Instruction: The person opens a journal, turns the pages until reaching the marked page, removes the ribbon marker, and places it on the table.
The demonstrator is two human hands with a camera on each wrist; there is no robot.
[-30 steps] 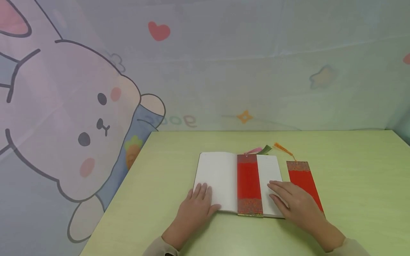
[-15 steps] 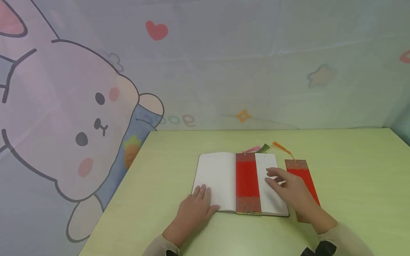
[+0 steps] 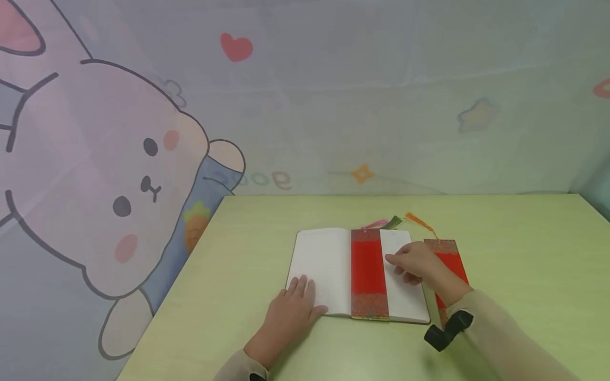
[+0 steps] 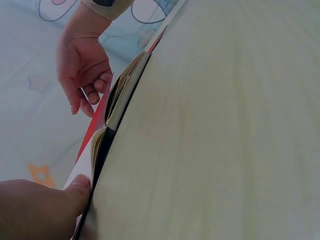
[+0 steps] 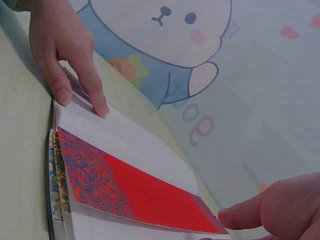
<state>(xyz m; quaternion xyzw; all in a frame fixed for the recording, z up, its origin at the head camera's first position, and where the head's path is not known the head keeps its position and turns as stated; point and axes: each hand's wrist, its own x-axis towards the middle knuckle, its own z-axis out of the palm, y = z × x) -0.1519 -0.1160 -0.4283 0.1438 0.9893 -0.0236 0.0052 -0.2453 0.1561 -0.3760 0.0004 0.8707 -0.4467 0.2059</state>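
In the head view, the notebook [image 3: 319, 267] lay spread on the table [image 3: 257, 248], and a red bookmark [image 3: 368, 267] lay on its right page along the middle fold, its long axis running from the notebook's near edge to its far edge. Pink tassel [image 3: 375, 224] and green tassel [image 3: 392, 222] poked out past the far edge. Another bookmark [image 3: 454, 262], with an orange tassel [image 3: 421, 221], lay on the table just right of the notebook, partly under the right arm. The right hand [image 3: 413, 263] was the nearer one to the red bookmark, which lay just left of its fingertips; it hung over the right page from the notebook's right side, palm down, forefinger and thumb pointing toward the fold. The left hand [image 3: 289, 307] lay flat on the near left corner, fingers straight. In the left wrist view, the left thumb rested on the notebook's near edge, and the right fingers drooped over the right page in a loose curl, pinching nothing visible. In the right wrist view, the left forefinger and thumb were spread on the left page, while right fingertips stood beside the red bookmark's far end; whether they touched it, I couldn't tell.
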